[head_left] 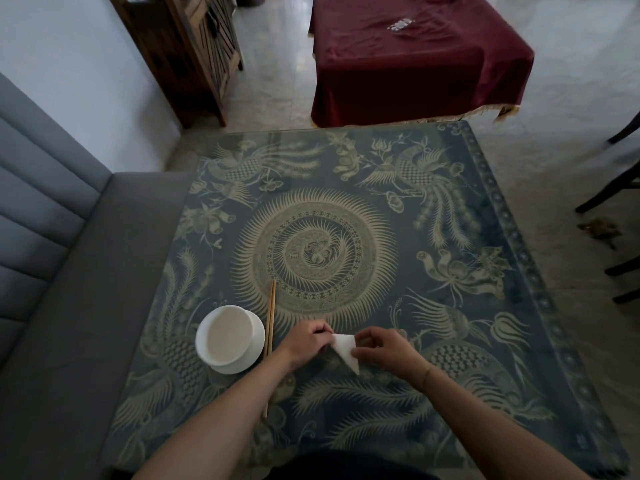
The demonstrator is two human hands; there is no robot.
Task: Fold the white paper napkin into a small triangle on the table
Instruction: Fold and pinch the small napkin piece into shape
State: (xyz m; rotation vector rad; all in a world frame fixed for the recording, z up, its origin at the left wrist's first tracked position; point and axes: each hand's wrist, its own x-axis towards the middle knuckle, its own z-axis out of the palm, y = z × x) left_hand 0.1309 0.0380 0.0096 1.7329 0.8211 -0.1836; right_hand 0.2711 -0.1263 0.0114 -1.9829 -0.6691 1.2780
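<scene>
While the napkin (345, 351) already reads as a small white triangle lying on the desk (485, 341) just in front of the person, both hands are on it: the left hand (305, 341) has its fingers curled onto the upper left corner, and the right hand (382, 344) pinches the right edge with bent fingers. The fold looks nearly finished, so the step in hand is probably the last crease. To do it well, I would keep 1 hand pinning the corner flat, match the edges exactly before pressing, then run a fingertip along the fold toward the lower point so the thin paper does not spring open or tear. Just left of the left hand lie 2 chopsticks (270, 320), and beside them a white bowl (229, 338) stands on a saucer, close enough that a careless elbow could nudge it. A glossy blue desk surface with pale bird and sunburst patterns carries everything. A grey sofa (69, 306) runs along the left, another table under a dark red cloth (415, 64) stands beyond, and the floor is pale stone.
</scene>
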